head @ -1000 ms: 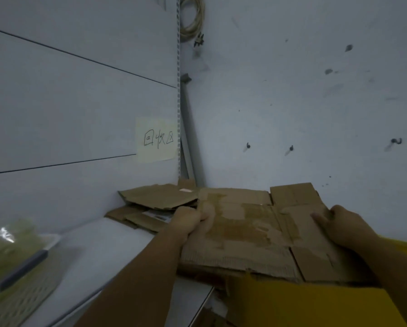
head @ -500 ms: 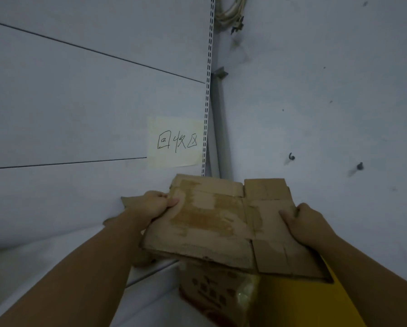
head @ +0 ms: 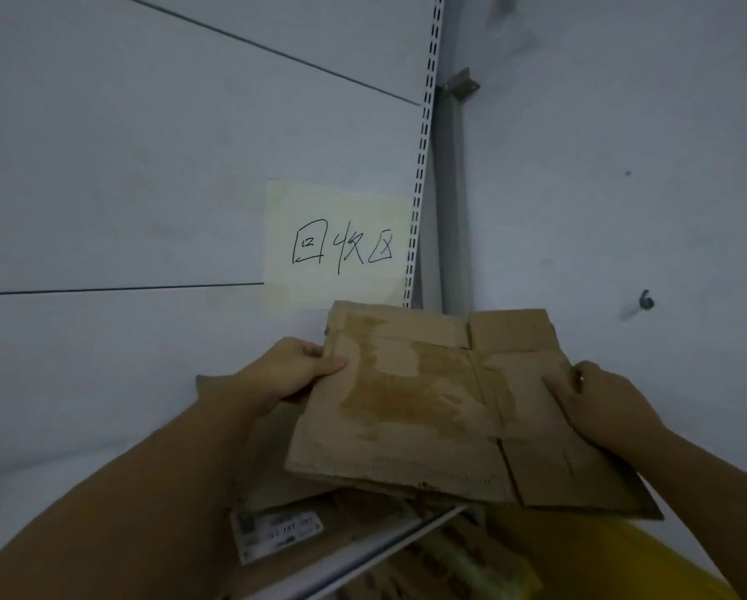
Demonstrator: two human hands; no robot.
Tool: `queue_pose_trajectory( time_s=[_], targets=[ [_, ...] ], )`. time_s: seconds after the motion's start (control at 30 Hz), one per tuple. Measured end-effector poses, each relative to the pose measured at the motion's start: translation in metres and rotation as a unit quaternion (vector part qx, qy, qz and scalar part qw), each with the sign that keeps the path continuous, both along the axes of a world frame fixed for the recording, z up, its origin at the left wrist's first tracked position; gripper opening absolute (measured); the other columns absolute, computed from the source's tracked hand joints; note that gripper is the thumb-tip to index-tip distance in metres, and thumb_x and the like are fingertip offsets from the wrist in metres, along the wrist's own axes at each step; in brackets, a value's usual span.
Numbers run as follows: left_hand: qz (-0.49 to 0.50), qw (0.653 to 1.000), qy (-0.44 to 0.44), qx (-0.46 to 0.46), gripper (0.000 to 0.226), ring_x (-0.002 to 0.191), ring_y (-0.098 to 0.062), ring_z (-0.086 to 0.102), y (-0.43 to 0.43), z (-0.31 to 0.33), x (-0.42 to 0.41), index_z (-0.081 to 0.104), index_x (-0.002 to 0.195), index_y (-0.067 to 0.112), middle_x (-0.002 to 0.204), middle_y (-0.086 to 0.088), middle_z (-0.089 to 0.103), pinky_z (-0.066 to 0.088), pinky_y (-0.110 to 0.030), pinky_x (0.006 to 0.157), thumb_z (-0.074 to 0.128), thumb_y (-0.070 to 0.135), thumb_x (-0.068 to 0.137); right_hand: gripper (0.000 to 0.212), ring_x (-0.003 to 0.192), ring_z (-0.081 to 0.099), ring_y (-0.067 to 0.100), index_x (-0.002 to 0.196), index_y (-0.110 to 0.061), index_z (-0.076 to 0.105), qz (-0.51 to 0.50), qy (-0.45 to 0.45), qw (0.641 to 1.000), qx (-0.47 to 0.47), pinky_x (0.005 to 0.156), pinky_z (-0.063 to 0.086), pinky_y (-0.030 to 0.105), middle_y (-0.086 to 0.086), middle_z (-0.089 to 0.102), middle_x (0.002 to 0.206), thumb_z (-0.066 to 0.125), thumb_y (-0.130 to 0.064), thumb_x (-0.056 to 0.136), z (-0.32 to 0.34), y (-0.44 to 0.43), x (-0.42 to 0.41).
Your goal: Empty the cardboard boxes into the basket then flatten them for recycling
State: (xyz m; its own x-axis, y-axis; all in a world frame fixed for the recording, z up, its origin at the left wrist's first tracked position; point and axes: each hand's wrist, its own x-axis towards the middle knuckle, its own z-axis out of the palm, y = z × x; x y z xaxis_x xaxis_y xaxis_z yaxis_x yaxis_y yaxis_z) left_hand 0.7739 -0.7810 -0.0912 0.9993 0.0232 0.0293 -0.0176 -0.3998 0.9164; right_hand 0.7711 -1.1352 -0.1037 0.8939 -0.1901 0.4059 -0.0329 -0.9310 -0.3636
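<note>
A flattened brown cardboard box (head: 428,396) with torn tape marks is held flat in the air in the corner, just below a paper note on the wall. My left hand (head: 289,370) grips its left edge, thumb on top. My right hand (head: 601,404) grips its right side, fingers on top. Under it lies another flattened cardboard piece with a white shipping label (head: 276,532) on the white shelf (head: 81,426). The basket is out of view.
A yellowish note with handwritten characters (head: 341,249) is stuck to the white wall panel. A slotted shelf upright (head: 423,166) runs up the corner. Below the shelf edge sit a printed carton (head: 462,560) and a yellow object (head: 622,560). A hook (head: 645,300) sticks out of the right wall.
The flattened box has been lifted and carried toward the corner, closer to the wall note. The view has moved in; the earlier cardboard pile is now mostly hidden beneath it.
</note>
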Motion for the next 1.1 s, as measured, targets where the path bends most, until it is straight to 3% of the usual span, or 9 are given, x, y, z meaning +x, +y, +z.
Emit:
queue_pose_trajectory(
  time_s=[0.07,0.2,0.37,0.43,0.53,0.73,0.9,1.0,1.1],
  targets=[
    [0.035,0.999,-0.002,0.013,0.029,0.080,-0.025,0.071,0.009,-0.003,0.000,0.070,0.101,0.012,0.089,-0.008,0.074,0.059,-0.035,0.071,0.065,0.036,0.085,0.049,0.073,0.051,0.022,0.108,0.000,0.054,0.039,-0.001,0.999,-0.013,0.068,0.038,0.032,0.009,0.057,0.083,0.037,-0.045,0.096,-0.003,0.010,0.025],
    [0.148,0.989,0.008,-0.001,0.041,0.083,-0.026,0.070,0.030,-0.005,-0.012,0.058,0.120,0.012,0.096,-0.010,0.072,0.057,-0.035,0.068,0.067,0.031,0.085,0.045,0.098,0.057,0.031,0.117,-0.005,0.051,0.155,-0.011,0.988,0.017,0.077,0.040,0.033,0.018,0.061,0.113,0.041,-0.043,0.096,-0.003,0.044,0.077],
    [0.298,0.946,0.092,0.088,0.056,0.094,-0.029,0.062,0.037,-0.030,-0.046,0.046,0.131,0.005,0.107,-0.012,0.062,0.053,-0.038,0.075,0.068,0.029,0.084,0.023,0.064,0.045,0.011,0.093,-0.017,0.038,0.293,0.030,0.956,0.004,0.052,0.032,0.025,-0.002,0.050,0.078,0.045,-0.039,0.094,-0.031,0.086,0.122],
    [0.351,0.912,0.116,0.176,0.049,0.100,-0.029,0.060,0.028,-0.048,-0.052,0.051,0.125,0.005,0.116,-0.015,0.060,0.051,-0.038,0.082,0.063,0.031,0.085,0.024,0.078,0.053,0.017,0.105,-0.014,0.046,0.316,0.014,0.947,-0.062,0.064,0.043,0.030,0.005,0.057,0.097,0.038,-0.035,0.096,-0.057,0.100,0.137],
    [0.411,0.872,0.093,0.248,0.043,0.109,-0.029,0.057,0.011,-0.076,-0.051,0.051,0.126,0.016,0.124,-0.010,0.060,0.044,-0.041,0.096,0.040,0.039,0.092,0.028,0.110,0.053,0.026,0.116,-0.011,0.052,0.329,0.035,0.942,-0.049,0.085,0.045,0.035,0.011,0.051,0.126,0.032,-0.019,0.098,-0.090,0.119,0.156],
    [0.470,0.810,0.053,0.346,0.040,0.101,-0.029,0.061,-0.010,-0.086,-0.051,0.041,0.130,0.028,0.113,-0.007,0.065,0.045,-0.037,0.084,0.031,0.042,0.094,0.027,0.111,0.049,0.019,0.109,-0.011,0.055,0.377,0.012,0.925,-0.052,0.076,0.034,0.027,0.005,0.053,0.120,0.031,-0.011,0.097,-0.107,0.117,0.170],
    [0.486,0.778,0.054,0.394,0.040,0.104,-0.026,0.061,-0.020,-0.081,-0.047,0.047,0.128,0.022,0.114,-0.006,0.065,0.044,-0.034,0.085,0.030,0.039,0.095,0.024,0.091,0.047,0.012,0.100,-0.014,0.055,0.368,0.024,0.929,-0.018,0.068,0.029,0.025,0.003,0.055,0.112,0.032,-0.019,0.095,-0.112,0.115,0.177],
    [0.490,0.757,0.062,0.428,0.038,0.099,-0.023,0.063,-0.025,-0.077,-0.049,0.050,0.125,0.020,0.109,-0.003,0.066,0.045,-0.032,0.081,0.032,0.032,0.094,0.024,0.077,0.047,0.009,0.095,-0.016,0.059,0.382,0.008,0.924,-0.032,0.062,0.035,0.026,0.000,0.059,0.100,0.037,-0.025,0.095,-0.109,0.111,0.166],
    [0.441,0.721,0.097,0.526,0.032,0.099,-0.021,0.063,-0.030,-0.060,-0.051,0.059,0.112,0.018,0.109,-0.001,0.067,0.045,-0.029,0.080,0.036,0.025,0.092,0.028,0.067,0.053,0.011,0.067,-0.021,0.055,0.406,0.057,0.909,-0.077,0.061,0.047,0.029,-0.005,0.053,0.072,0.045,-0.030,0.091,-0.080,0.097,0.150]
  ],
)
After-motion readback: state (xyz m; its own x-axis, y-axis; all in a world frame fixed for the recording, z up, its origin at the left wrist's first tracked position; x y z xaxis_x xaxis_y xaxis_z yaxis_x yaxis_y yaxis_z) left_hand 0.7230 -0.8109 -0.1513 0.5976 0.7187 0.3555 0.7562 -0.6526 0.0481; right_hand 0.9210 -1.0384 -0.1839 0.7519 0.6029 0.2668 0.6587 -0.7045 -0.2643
